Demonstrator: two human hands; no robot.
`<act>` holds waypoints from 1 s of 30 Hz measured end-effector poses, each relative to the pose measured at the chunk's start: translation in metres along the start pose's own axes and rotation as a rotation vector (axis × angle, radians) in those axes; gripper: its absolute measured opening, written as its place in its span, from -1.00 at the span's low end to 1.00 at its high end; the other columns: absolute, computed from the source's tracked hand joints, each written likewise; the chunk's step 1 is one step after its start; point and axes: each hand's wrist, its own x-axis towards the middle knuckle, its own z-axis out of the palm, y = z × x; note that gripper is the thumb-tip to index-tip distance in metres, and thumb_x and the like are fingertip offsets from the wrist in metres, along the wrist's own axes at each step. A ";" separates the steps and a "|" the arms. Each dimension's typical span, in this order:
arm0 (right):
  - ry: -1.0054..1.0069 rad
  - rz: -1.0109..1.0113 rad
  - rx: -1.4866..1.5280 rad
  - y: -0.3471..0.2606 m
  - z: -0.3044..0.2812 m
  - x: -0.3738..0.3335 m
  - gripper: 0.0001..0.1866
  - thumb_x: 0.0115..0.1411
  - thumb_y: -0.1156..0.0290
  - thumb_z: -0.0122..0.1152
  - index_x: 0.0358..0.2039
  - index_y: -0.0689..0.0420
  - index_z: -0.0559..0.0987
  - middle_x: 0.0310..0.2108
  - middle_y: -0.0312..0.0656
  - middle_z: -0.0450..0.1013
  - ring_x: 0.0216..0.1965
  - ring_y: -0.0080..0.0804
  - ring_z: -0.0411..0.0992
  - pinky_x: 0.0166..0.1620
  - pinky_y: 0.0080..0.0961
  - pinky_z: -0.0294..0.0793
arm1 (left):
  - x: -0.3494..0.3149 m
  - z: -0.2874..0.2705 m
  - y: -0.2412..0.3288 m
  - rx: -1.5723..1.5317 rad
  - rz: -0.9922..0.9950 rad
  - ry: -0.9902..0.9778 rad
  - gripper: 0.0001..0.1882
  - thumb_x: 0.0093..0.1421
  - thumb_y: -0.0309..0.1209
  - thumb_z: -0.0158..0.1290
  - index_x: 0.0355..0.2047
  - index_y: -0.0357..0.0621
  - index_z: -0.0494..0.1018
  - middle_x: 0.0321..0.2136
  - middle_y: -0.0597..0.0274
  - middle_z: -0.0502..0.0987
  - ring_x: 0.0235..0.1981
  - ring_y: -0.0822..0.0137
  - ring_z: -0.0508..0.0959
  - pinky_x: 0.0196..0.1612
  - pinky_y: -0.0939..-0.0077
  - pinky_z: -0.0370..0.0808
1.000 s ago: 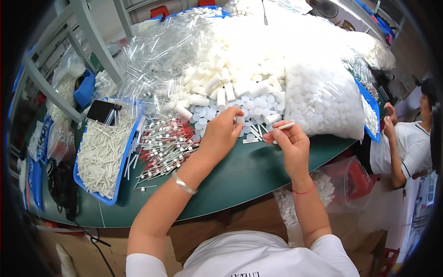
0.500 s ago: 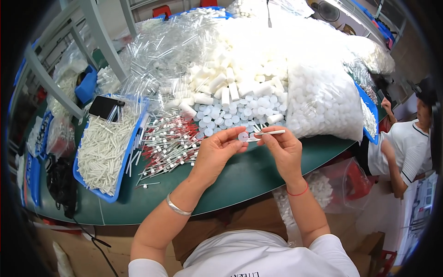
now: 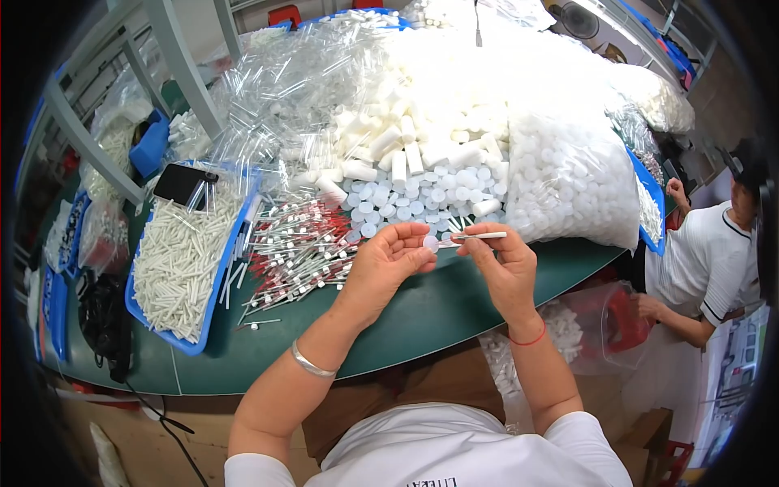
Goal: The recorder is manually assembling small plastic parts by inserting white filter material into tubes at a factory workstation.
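Over the table's near edge, my left hand [image 3: 381, 266] pinches a translucent round cap [image 3: 431, 243] between thumb and fingers. My right hand [image 3: 505, 269] is closed on a slim white stick [image 3: 490, 235] that points right. A thin, clear piece [image 3: 445, 243] bridges the cap and my right fingertips; its exact kind is too small to tell. Beyond my hands lie loose translucent caps [image 3: 403, 213] and white cylinders [image 3: 398, 167]. Left of my left hand is a pile of thin rods with white ends and red parts [image 3: 296, 247].
A blue tray [image 3: 195, 347] of white sticks stands at left with a phone [image 3: 185, 186] on it. Clear bags of tubes [image 3: 260, 105] lie behind. At right are a large bag of caps [image 3: 568, 183] and a seated person [image 3: 690, 252]. Grey metal bars [image 3: 182, 69] rise at far left.
My right hand has shifted slightly right and down, with the stick still in it. The cap in my left hand has turned a little. The person at right has lowered a hand.
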 end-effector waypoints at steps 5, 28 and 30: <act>-0.018 0.012 0.007 0.001 -0.004 0.000 -0.83 0.26 0.55 0.16 -0.15 0.28 0.53 -0.25 -0.17 0.58 -0.30 -0.58 0.49 -0.22 -0.66 0.48 | -0.001 0.000 0.005 -0.069 -0.100 -0.042 -0.61 0.26 -0.43 0.09 0.06 -0.33 0.35 -0.14 0.17 0.53 -0.19 0.38 0.57 -0.04 0.51 0.55; 0.007 0.082 -0.049 0.014 0.016 -0.014 -0.88 0.21 0.53 0.21 -0.25 0.27 0.59 -0.33 -0.30 0.53 -0.33 -0.65 0.42 -0.25 -0.71 0.40 | -0.007 0.010 0.000 -0.069 -0.105 0.062 -0.74 0.18 -0.48 0.17 -0.15 -0.38 0.50 -0.28 0.15 0.59 -0.30 0.45 0.59 -0.17 0.64 0.56; 0.089 0.246 0.224 0.010 0.023 -0.015 -0.88 0.21 0.53 0.22 -0.25 0.29 0.60 -0.33 -0.29 0.53 -0.33 -0.66 0.42 -0.24 -0.73 0.39 | -0.007 0.011 -0.007 -0.021 0.024 0.100 -0.77 0.17 -0.52 0.17 -0.17 -0.38 0.51 -0.32 0.14 0.60 -0.33 0.45 0.59 -0.20 0.65 0.55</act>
